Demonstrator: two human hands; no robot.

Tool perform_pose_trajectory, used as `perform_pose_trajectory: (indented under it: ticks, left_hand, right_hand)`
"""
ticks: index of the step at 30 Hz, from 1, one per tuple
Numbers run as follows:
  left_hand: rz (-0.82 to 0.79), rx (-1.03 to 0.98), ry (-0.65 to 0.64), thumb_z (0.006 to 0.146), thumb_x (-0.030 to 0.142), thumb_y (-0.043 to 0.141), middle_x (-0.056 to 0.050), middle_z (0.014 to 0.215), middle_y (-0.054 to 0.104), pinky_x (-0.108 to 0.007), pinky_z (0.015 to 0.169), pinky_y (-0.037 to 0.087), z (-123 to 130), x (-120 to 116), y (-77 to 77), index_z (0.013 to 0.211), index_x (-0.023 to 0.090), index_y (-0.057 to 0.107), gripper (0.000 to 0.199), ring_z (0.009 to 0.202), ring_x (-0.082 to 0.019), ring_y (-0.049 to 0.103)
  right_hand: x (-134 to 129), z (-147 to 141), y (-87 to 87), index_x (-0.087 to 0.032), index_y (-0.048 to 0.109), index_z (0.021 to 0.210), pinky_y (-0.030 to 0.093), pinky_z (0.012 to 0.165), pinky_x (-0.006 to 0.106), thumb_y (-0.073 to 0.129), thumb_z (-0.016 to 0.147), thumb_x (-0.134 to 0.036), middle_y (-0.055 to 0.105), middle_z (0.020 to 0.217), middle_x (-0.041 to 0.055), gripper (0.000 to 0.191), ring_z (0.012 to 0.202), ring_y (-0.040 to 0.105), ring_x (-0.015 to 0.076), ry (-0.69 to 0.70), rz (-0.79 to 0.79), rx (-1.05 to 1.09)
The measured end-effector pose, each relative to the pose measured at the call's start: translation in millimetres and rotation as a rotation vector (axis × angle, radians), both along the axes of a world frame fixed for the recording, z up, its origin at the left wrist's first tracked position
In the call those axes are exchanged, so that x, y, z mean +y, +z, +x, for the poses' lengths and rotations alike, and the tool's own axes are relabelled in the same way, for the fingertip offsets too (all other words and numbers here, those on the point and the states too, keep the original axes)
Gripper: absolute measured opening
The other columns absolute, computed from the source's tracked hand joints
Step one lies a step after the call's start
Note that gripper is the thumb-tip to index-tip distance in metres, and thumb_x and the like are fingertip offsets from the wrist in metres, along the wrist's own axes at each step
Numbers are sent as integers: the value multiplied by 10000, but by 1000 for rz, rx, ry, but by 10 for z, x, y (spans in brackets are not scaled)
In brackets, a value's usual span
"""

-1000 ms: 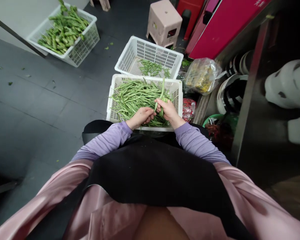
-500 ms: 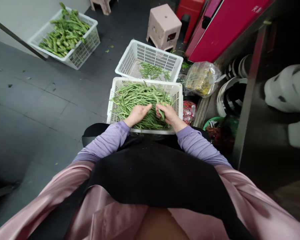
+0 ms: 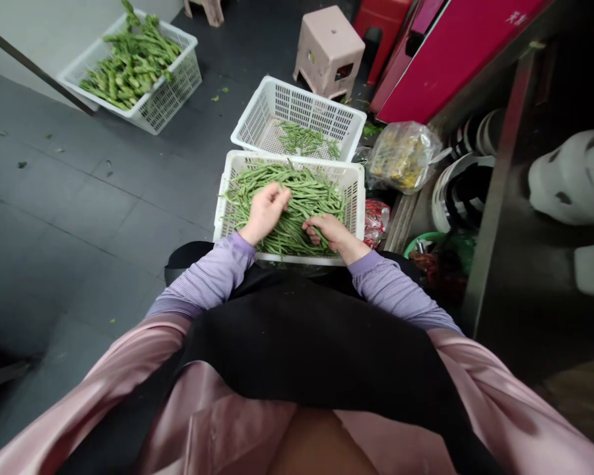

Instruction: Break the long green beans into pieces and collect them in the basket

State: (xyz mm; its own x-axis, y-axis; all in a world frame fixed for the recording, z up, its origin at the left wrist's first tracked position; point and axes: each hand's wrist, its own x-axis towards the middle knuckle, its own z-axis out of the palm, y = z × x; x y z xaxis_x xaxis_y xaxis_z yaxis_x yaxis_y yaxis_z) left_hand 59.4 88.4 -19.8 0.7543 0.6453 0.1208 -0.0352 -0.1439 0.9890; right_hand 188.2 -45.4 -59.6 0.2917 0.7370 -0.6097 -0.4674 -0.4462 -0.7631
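Observation:
A heap of long green beans (image 3: 297, 188) fills the white plastic basket (image 3: 354, 173) in front of my lap. My left hand (image 3: 267, 210) is over the left part of the heap, its fingers curled in a pinch. What sits between those fingertips, if anything, is too small to make out. Lower and to the right, my right hand (image 3: 330, 232) is closed around a few green beans, which poke out beside the thumb. The two hands are a short way apart.
Just beyond stands a second white basket (image 3: 257, 109) with a few green beans. Another basket (image 3: 178, 92) at the far left holds thick green stems. A pink stool (image 3: 332, 39), a clear bag (image 3: 406, 158) and a green basin (image 3: 418, 245) line the right side.
My left hand has moved up and left, away from my right hand, and its fingers have curled. My right hand has lowered slightly, still holding green beans.

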Motion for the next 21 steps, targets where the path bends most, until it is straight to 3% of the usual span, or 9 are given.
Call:
perform_pose_trajectory:
  ticks: [2, 4, 6, 8, 10, 13, 17, 21]
  left_hand:
    - [216, -17, -89, 894, 591, 646, 3, 643, 577, -249, 591, 435, -58, -125, 56, 729, 190, 580, 439, 589, -104, 513]
    - [212, 0, -179, 899, 625, 622, 1, 652, 588, -250, 592, 431, -72, -198, 53, 757, 187, 596, 461, 594, -107, 518]
    - [6, 64, -221, 898, 637, 617, 31, 578, 521, -234, 510, 371, -35, -198, -22, 763, 190, 576, 470, 504, -89, 448]
    - [-256, 152, -237, 882, 621, 652, 61, 527, 460, -220, 432, 278, 27, -153, -135, 757, 192, 542, 460, 422, -65, 352]
    - [-451, 198, -233, 848, 570, 723, 82, 508, 428, -208, 396, 203, 78, -99, -232, 760, 195, 519, 435, 383, -47, 293]
    - [-564, 151, -208, 777, 460, 827, 121, 486, 364, -191, 379, 161, 104, -35, -282, 857, 199, 560, 382, 361, -38, 259]
    - [-487, 96, -148, 834, 453, 770, 83, 538, 502, -185, 369, 232, 114, 35, -264, 905, 179, 605, 328, 370, -43, 341]
    - [-212, 190, -94, 859, 319, 736, 45, 592, 597, -187, 425, 341, 126, 67, -300, 802, 173, 576, 224, 405, -55, 453]
  right_hand:
    - [36, 34, -55, -193, 560, 644, 283, 398, 244, 682, 770, -197, 444, 460, -50, 175, 392, 367, 91, -133, -69, -20]
    - [50, 65, -73, -201, 543, 671, 325, 405, 235, 705, 800, -219, 459, 476, -52, 208, 404, 399, 96, -219, -101, 2]
    - [36, 77, -41, -204, 557, 739, 411, 447, 242, 713, 847, -284, 520, 526, -39, 205, 441, 468, 114, -173, -94, 115]
    - [7, 65, 25, -202, 577, 816, 470, 493, 264, 686, 896, -361, 579, 587, -20, 208, 478, 519, 132, -42, -73, 261]
    - [-21, 40, 91, -193, 588, 859, 460, 492, 260, 661, 917, -377, 579, 602, -21, 207, 467, 499, 122, 66, -50, 354]
    - [-46, 10, 132, -172, 589, 855, 386, 459, 230, 665, 898, -296, 512, 575, -54, 151, 422, 395, 81, 138, -14, 384]
    - [-60, 13, 89, -179, 572, 832, 374, 473, 236, 683, 891, -286, 500, 597, -54, 164, 441, 383, 76, 161, 14, 327]
    - [-70, 56, 42, -175, 586, 813, 372, 467, 243, 711, 863, -281, 530, 603, -39, 172, 452, 401, 82, 112, 11, 293]
